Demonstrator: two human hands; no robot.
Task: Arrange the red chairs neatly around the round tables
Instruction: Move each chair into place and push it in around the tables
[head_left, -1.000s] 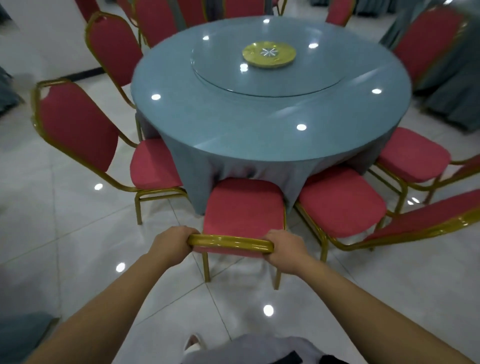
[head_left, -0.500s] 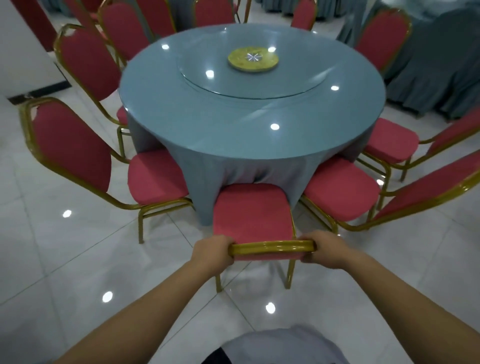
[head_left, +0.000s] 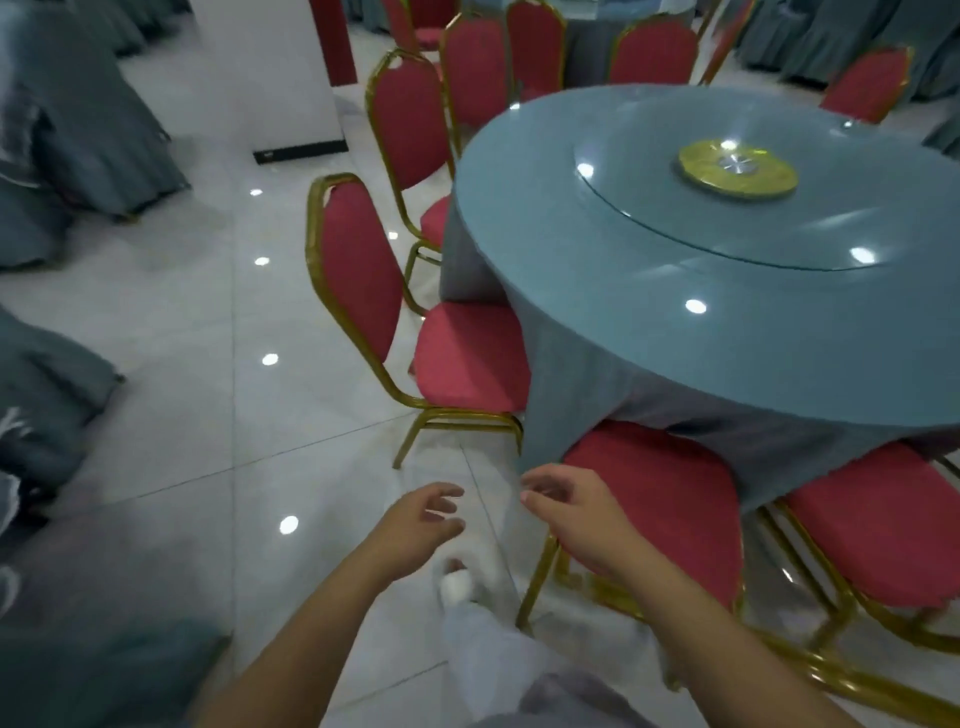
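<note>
A round table (head_left: 737, 322) with a blue-grey cloth fills the right. Red chairs with gold frames ring it. One red chair (head_left: 670, 509) has its seat pushed under the cloth at the table's near edge. Another red chair (head_left: 358, 291) stands to its left, its seat reaching the cloth. My left hand (head_left: 421, 525) hovers over the floor, fingers loosely spread, holding nothing. My right hand (head_left: 576, 514) floats above the near chair's left front corner, fingers relaxed and empty.
A glass turntable with a yellow plate (head_left: 737, 169) sits on the table. A white pillar (head_left: 270, 78) stands at the back left. Draped grey-blue tables (head_left: 78, 130) line the left side. My white shoe (head_left: 457, 584) is on the tiled floor between my arms.
Both hands have let go of the near chair's gold backrest and now hang free. My view has swung to the left, toward the chair beside it.
</note>
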